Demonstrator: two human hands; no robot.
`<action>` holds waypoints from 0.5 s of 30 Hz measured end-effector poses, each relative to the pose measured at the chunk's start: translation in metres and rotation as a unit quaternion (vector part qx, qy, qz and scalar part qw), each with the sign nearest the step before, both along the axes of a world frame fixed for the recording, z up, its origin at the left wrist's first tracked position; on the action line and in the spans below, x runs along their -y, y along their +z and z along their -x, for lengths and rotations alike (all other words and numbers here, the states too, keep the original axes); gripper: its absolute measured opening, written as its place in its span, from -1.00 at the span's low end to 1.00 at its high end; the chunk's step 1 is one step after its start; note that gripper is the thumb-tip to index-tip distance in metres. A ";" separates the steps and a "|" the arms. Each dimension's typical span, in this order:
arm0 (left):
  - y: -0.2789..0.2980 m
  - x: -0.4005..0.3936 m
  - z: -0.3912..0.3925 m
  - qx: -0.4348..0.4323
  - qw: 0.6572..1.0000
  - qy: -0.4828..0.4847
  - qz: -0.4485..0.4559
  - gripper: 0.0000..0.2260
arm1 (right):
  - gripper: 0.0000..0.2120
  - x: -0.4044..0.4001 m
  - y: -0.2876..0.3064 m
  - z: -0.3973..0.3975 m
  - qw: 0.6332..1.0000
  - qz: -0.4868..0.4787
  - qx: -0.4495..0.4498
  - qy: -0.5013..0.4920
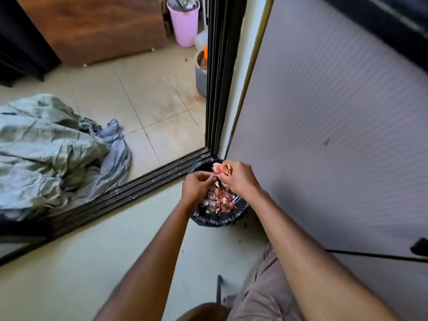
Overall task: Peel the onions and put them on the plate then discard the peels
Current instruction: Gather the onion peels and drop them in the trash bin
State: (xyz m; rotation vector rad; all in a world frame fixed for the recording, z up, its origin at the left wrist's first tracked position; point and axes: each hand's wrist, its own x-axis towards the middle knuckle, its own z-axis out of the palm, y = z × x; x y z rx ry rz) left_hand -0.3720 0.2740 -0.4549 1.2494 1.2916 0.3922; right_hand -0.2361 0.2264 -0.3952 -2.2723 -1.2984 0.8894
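Directly above the black-lined bin (218, 218), both hands hold a clump of onion peels (221, 169), left hand (196, 187) pinching one edge, right hand (239, 179) clamped round the rest; loose, light flakes would likely scatter onto the floor (92, 251) beside the bin if released off-centre.

I count two hands, the left hand (195, 185) and the right hand (238, 178); one bin (217, 218) lined in black, one bunch of peels (222, 169), one pink bucket (184, 24), one heap of cloth (53, 154).
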 end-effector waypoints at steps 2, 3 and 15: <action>-0.029 0.002 -0.003 -0.029 1.000 -0.001 0.011 -0.97 | -0.82 0.004 -0.024 -0.002 0.999 0.035 0.010 0.006; -0.038 0.003 -0.005 -0.039 0.999 0.001 0.015 -0.96 | -0.81 0.004 -0.032 -0.004 0.998 0.052 0.015 0.011; -0.104 -0.005 -0.010 -0.087 0.991 -0.022 0.104 -0.66 | -0.57 -0.009 -0.111 -0.001 0.988 0.150 0.009 0.049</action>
